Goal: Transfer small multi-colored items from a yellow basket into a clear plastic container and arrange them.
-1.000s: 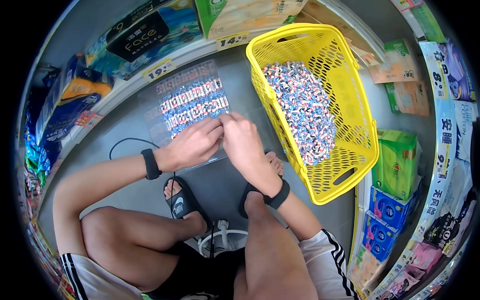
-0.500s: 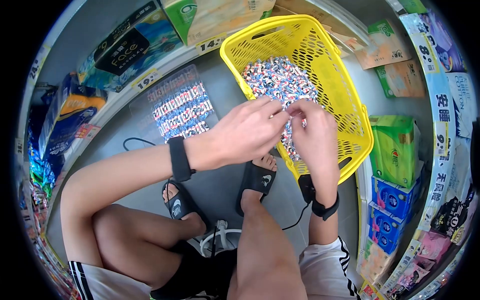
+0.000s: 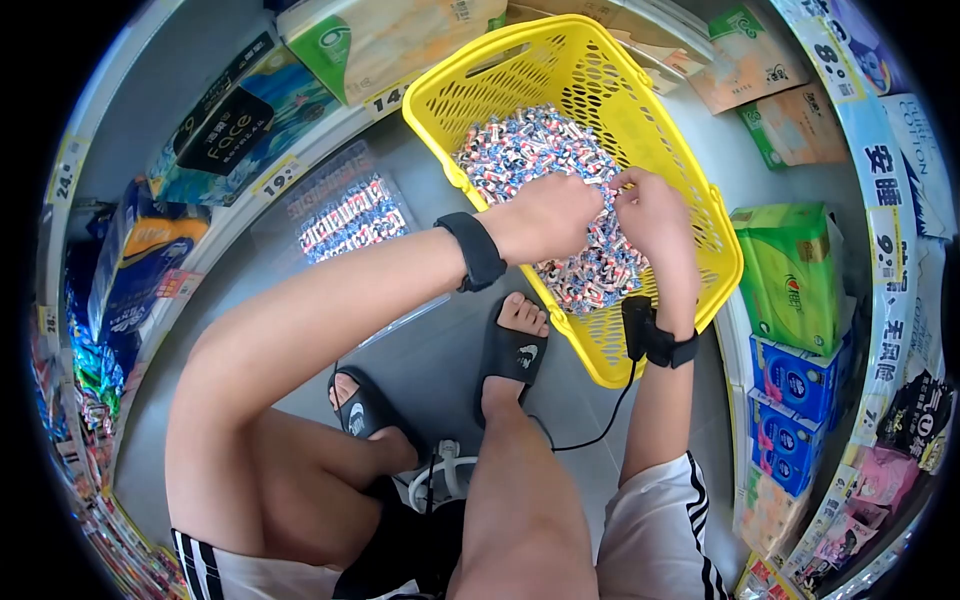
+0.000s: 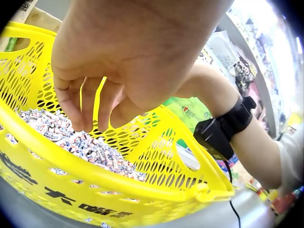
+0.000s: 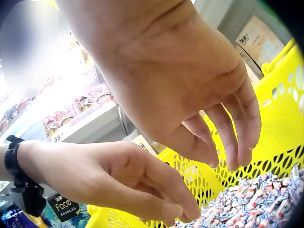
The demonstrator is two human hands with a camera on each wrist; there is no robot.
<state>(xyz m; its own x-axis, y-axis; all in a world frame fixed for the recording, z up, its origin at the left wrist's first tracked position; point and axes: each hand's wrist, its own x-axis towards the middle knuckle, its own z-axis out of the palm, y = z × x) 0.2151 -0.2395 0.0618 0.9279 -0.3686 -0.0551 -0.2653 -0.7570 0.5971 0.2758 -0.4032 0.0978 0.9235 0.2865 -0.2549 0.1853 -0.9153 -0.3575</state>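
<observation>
Many small wrapped candies in white, blue and red wrappers lie heaped in a yellow plastic basket. Over the heap is my left hand, its fingers pointing down and loosely bent, with nothing visible in them in the left wrist view. Beside it my right hand hangs over the candies too, fingers relaxed and a little apart, holding nothing in the right wrist view. To the left on the floor, a clear plastic tray bears candies in neat rows; my left forearm hides part of it.
Shelves with tissue packs curve around, among them a Face box, a green pack and blue packs. My feet in black slides stand on the grey floor near the basket. A black cable runs from my right wrist.
Both hands have moved right from the tray to over the basket, and drawn slightly apart. The view has shifted, so basket and tray appear farther left.
</observation>
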